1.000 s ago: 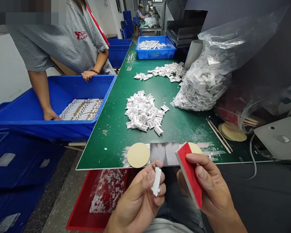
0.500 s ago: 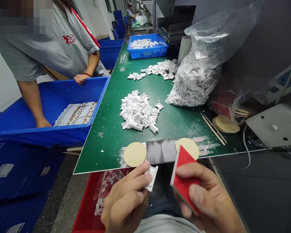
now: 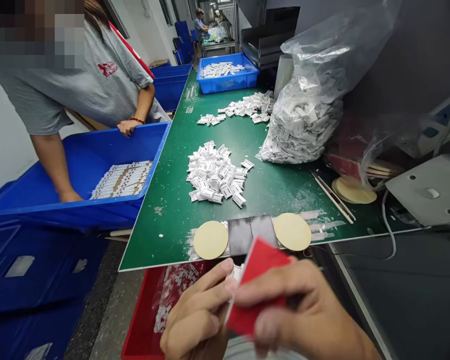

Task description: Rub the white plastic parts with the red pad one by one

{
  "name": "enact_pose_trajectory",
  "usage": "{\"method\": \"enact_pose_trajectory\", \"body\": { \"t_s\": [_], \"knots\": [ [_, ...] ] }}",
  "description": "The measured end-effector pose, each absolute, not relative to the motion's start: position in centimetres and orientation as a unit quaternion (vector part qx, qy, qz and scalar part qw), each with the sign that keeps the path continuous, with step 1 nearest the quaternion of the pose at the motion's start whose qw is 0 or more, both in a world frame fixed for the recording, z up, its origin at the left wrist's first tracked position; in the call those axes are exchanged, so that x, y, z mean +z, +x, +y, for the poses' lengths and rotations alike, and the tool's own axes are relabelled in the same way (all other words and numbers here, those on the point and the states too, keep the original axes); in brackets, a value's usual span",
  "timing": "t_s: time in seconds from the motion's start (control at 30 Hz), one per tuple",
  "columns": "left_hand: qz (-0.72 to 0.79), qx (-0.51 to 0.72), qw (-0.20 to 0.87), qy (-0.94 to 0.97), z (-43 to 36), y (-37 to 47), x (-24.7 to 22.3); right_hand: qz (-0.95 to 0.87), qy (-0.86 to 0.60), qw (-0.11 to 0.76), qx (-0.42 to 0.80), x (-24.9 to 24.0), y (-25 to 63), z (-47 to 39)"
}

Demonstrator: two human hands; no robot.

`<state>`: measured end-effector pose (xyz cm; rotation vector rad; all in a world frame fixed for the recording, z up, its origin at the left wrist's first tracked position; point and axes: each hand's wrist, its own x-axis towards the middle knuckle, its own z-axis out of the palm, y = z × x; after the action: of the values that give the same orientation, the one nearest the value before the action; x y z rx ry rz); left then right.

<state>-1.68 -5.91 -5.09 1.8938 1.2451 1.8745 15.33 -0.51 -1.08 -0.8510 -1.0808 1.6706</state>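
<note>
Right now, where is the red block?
Low in the head view, just right of centre, the red block is held by the right hand's fingers, beside the white piece.

Green-topped table (image 3: 281, 192) at centre; white wall (image 3: 144, 37) at eleven o'clock, dark grey wall (image 3: 420, 47) at two, grey floor (image 3: 116, 290) at eight.

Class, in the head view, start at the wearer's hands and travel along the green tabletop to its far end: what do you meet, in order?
Left hand and right hand with the red block, dark squares, nearer heap of white parts, farther heap, blue tray.
</note>
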Motion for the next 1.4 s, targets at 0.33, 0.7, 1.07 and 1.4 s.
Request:
{"method": "enact_pose_trajectory", "body": {
  "t_s": [0.33,0.7,1.07,1.4],
  "knots": [
    [0.436,0.727,0.466,0.252,-4.3,-0.2,-3.1,-0.318,-0.469,0.595,0.570,-2.5,15.4,-2.0],
    [0.250,0.512,0.818,-0.085,-5.4,0.5,-2.7,-0.443,-0.252,0.507,0.695,-1.9,18.1,-2.9],
    [0.331,0.495,0.803,-0.009,-5.8,0.5,-3.0,-0.551,-0.291,0.423,0.658,-0.7,17.9,-0.3],
    [0.377,0.553,0.732,0.130,-6.0,0.4,-2.4,-0.436,-0.410,0.495,0.630,-0.6,17.1,-1.7]
  ]
}}
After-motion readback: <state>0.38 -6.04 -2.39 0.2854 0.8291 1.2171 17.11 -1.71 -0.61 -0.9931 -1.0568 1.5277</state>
